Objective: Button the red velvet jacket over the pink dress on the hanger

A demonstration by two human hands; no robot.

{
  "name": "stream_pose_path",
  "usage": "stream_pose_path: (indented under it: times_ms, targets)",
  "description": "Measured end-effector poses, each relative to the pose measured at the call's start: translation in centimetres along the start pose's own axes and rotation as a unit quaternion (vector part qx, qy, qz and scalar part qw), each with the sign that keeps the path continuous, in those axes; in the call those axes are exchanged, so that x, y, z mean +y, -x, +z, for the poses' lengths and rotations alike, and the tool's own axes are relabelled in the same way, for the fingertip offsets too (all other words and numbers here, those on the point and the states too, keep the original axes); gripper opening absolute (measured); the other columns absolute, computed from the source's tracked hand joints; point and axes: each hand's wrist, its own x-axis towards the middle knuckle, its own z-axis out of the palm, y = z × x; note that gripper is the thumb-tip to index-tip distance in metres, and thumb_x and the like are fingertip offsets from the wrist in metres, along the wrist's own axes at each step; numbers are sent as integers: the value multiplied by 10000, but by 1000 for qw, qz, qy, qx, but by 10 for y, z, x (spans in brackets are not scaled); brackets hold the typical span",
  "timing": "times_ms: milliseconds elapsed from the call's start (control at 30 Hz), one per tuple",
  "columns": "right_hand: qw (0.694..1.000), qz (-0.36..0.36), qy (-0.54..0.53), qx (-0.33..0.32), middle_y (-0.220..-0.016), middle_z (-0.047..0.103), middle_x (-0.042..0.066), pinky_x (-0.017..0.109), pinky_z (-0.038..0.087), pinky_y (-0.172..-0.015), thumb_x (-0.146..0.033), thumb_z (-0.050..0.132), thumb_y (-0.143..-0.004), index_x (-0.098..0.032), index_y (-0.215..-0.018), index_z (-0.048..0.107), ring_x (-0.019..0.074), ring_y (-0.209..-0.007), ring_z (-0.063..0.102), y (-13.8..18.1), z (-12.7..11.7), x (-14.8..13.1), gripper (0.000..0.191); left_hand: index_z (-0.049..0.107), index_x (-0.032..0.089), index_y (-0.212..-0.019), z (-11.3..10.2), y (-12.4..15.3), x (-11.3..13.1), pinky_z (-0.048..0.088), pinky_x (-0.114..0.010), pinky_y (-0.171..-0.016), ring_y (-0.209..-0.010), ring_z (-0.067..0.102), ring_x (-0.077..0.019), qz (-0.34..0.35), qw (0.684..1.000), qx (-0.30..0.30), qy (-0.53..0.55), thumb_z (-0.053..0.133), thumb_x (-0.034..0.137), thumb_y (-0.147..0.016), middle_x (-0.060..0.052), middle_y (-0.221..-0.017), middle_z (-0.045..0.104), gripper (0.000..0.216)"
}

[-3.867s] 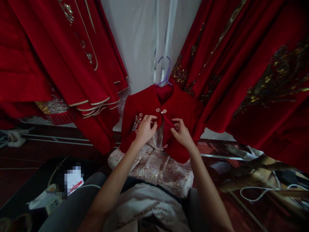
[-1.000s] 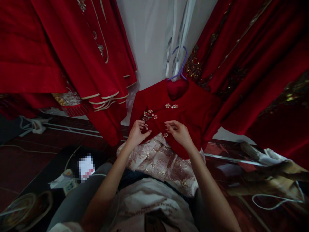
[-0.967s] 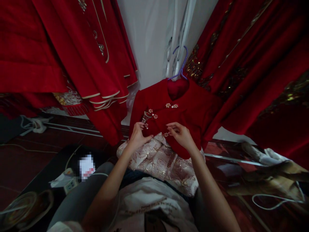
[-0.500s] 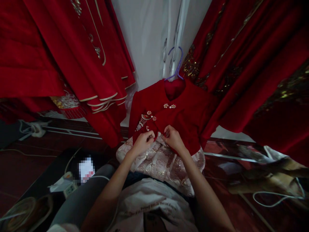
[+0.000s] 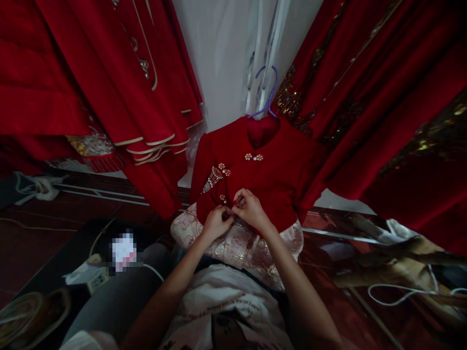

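Note:
A red jacket (image 5: pixel 270 177) on a purple hanger (image 5: pixel 270 95) lies spread over my lap, above a pale pink brocade cloth (image 5: pixel 251 248). Flower-shaped pearl fastenings (image 5: pixel 254 157) sit below its neckline, and a fan-shaped beaded ornament (image 5: pixel 213 179) is on its left side. My left hand (image 5: pixel 218 222) is closed at the jacket's lower front, fingertips pinched together. Right beside it, my right hand (image 5: pixel 250 209) pinches the front edge of the red fabric. The two hands' fingertips meet, and they hide whatever small part lies between them.
Red garments (image 5: pixel 146 121) with gold trim hang at the left, and sequined red garments (image 5: pixel 339 107) at the right. A power strip (image 5: pixel 98 279) rests on a dark surface at lower left. Wooden pieces and a white cable (image 5: pixel 397 301) lie on the right-hand floor.
My right hand has moved left, bringing its fingertips together with those of my left hand at the jacket's front. The left hand has shifted slightly down; the view has tilted a little.

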Motion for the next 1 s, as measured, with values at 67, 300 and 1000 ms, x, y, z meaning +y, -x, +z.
stream_pose_path:
  times_ms: [67, 300, 1000]
  targets:
    - [999, 2, 27, 28, -874, 496, 1, 234, 472, -619, -47, 540, -653, -189, -837, 532, 92, -640, 518, -2, 10, 13, 233, 589, 198, -777, 0, 0, -1, 502, -279, -688, -692, 627, -145, -38, 996, 81, 15, 593, 243, -797, -6, -776, 641, 50]
    - [998, 7, 7, 68, -921, 516, 7, 225, 515, -596, -62, 578, -702, -186, -895, 586, 79, -625, 547, -1, 21, 21, 229, 526, 201, -933, -13, -11, 6, 518, -232, -666, -711, 621, -112, -3, 981, 182, 72, 665, 243, -762, -3, -842, 623, 224]
    - [994, -23, -26, 108, -1013, 543, 53, 243, 563, -715, -117, 515, -846, -176, -976, 615, 117, -822, 607, 1, 32, 23, 174, 660, 176, -915, -17, -21, -1, 556, -240, -674, -747, 674, -136, -9, 980, 170, 106, 644, 273, -811, -37, -840, 698, 143]
